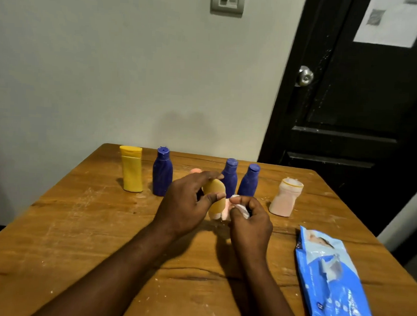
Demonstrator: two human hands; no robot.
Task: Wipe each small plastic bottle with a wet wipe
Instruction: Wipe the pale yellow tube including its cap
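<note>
my left hand [188,201] grips a small tan bottle [215,194] in the middle of the frame, fingertips over its upper end and thumb across its side, holding it just above the counter [78,223] with its pale end pointing down; my right hand [250,220] sits just right of it, fingers curled and pinching a bunched white wet wipe [241,209] that touches the lower part of the bottle; behind my hands the other bottles stand upright in a loose row across the far side of the counter: a yellow bottle [131,169] furthest left, a blue bottle [162,172] just beside it, two more blue bottles [230,176] close together right of centre, and a pale pink bottle [285,198] with an open whitish top further right, apart from the rest; something pink [195,171] peeks out above my left hand, but i cannot tell what it is; a blue pack of wipes [333,282] lies flat at the lower right of the frame, near the counter's edge; a dark door [350,105] fills the upper right
</note>
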